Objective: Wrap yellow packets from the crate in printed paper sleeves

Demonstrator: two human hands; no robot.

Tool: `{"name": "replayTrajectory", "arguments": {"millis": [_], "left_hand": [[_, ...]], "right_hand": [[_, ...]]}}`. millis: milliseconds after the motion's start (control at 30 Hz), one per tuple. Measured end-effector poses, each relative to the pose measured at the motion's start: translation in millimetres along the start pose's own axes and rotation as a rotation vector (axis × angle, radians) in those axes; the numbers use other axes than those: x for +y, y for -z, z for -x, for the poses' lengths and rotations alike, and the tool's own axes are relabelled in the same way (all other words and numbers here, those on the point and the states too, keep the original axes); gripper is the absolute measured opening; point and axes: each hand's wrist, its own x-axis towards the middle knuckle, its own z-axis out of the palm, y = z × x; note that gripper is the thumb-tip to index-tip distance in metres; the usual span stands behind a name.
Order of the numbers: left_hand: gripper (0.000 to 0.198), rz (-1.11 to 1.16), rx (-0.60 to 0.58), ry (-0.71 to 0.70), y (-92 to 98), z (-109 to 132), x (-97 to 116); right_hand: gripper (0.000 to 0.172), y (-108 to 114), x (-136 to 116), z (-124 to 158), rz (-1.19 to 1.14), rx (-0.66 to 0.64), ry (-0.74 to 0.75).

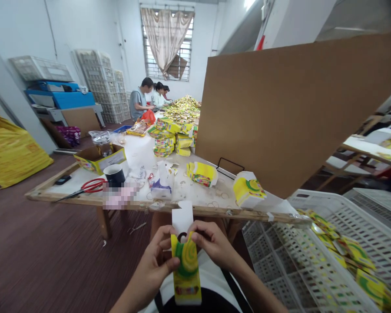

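Note:
Over my lap I hold a small yellow and green carton (pixel 187 271) upright, its white top flap (pixel 182 217) standing raised. My left hand (pixel 159 256) grips its left side, thumb across the printed front. My right hand (pixel 211 243) pinches the upper right edge beside the opening. A small dark round shape shows at the carton's mouth; what it is I cannot make out. Just beyond, on the table (pixel 195 195), lie a bundle of yellow cartons (pixel 202 174) and another bundle (pixel 248 190) with white sides.
A white plastic crate (pixel 273 252) with yellow cartons stands at right. Red-handled scissors (pixel 94 185), a dark mug (pixel 114 176) and an open carton box (pixel 101 158) occupy the table's left. A large cardboard sheet (pixel 280 117) rises at right. Several people (pixel 140 102) sit beside a carton heap (pixel 184 108).

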Motion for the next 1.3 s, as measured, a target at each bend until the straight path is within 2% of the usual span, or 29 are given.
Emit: {"name": "replayTrajectory", "arguments": {"millis": [67, 133, 167, 233, 300, 367, 400, 467, 533, 667, 733, 800, 933, 1000, 1033, 1067, 1133, 1200, 1233, 1267, 1300], "left_hand": [[0.047, 0.023, 0.010, 0.000, -1.4, 0.3, -2.9], [0.067, 0.018, 0.036, -0.023, -1.2, -0.4, -4.7], [0.072, 0.006, 0.038, -0.034, -0.4, -0.9, -4.9], [0.065, -0.045, 0.048, -0.047, 2.0, -2.0, -4.1], [0.049, -0.125, 0.109, -0.058, 4.4, -2.6, -2.5], [0.042, -0.218, 0.194, -0.077, 5.5, -2.5, -1.1], [0.041, -0.262, 0.223, -0.086, 5.3, -2.1, -0.8], [0.040, -0.324, 0.234, -0.094, 4.2, -1.1, -0.8], [0.042, -0.337, 0.204, -0.091, 3.1, -0.3, -1.3], [0.044, -0.248, 0.153, -0.101, 6.5, -1.3, -1.5], [0.047, -0.183, 0.171, -0.108, 9.5, -2.6, -1.0], [0.050, -0.150, 0.193, -0.093, 10.1, -3.7, -0.8], [0.056, -0.253, 0.168, -0.013, 4.8, -4.4, -5.9], [0.064, -0.375, 0.166, 0.005, 5.9, -4.8, -12.5], [0.068, -0.441, 0.176, 0.003, 8.8, -5.4, -16.4], [0.070, -0.503, 0.199, -0.013, 13.3, -6.4, -20.3], [0.066, -0.578, 0.222, -0.036, 24.6, -9.5, -27.0], [0.061, -0.607, 0.218, -0.041, 35.0, -13.0, -31.1], [0.060, -0.615, 0.212, -0.038, 38.8, -14.5, -32.2], [0.059, -0.623, 0.211, -0.041, 41.6, -15.7, -32.8], [0.059, -0.631, 0.211, -0.045, 43.6, -16.5, -33.2]], "right_hand": [[0.030, -0.9, 0.5, -1.0, 0.062, 0.027, 0.047], [0.020, -4.5, 2.8, -2.0, 0.048, 0.069, 0.089], [0.021, -6.1, 4.3, -2.5, 0.019, 0.099, 0.096], [0.033, -6.7, 6.8, -3.8, 0.001, 0.165, 0.117], [0.028, -3.3, 7.7, -5.4, 0.063, 0.202, 0.163], [0.029, 1.4, 7.1, -7.0, 0.142, 0.182, 0.148], [0.029, 2.9, 6.6, -7.6, 0.156, 0.138, 0.095], [0.033, 2.2, 5.8, -8.7, 0.151, 0.038, -0.048], [0.040, -2.8, 6.2, -9.8, 0.165, -0.009, -0.129], [0.035, -13.3, 9.8, -13.1, 0.280, 0.080, -0.109], [0.044, -15.7, 11.2, -14.2, 0.256, 0.064, -0.085], [0.045, -18.0, 11.1, -13.7, 0.215, 0.036, -0.057], [0.032, -14.0, 5.7, -6.2, 0.267, 0.128, 0.027], [0.026, 9.4, -0.6, 3.9, 0.339, 0.197, 0.089], [0.023, 29.9, -5.4, 12.4, 0.430, 0.291, 0.114], [0.021, 55.9, -11.7, 23.6, 0.575, 0.442, 0.127], [0.023, 117.7, -26.5, 52.3, 0.977, 0.910, 0.084], [0.033, 177.8, -36.8, 79.2, 1.338, 1.275, -0.120], [0.039, 201.9, -37.0, 87.3, 1.400, 1.390, -0.242], [0.043, 220.4, -32.6, 90.5, 1.387, 1.383, -0.371], [0.045, 232.7, -23.8, 88.4, 1.331, 1.322, -0.481]]}}
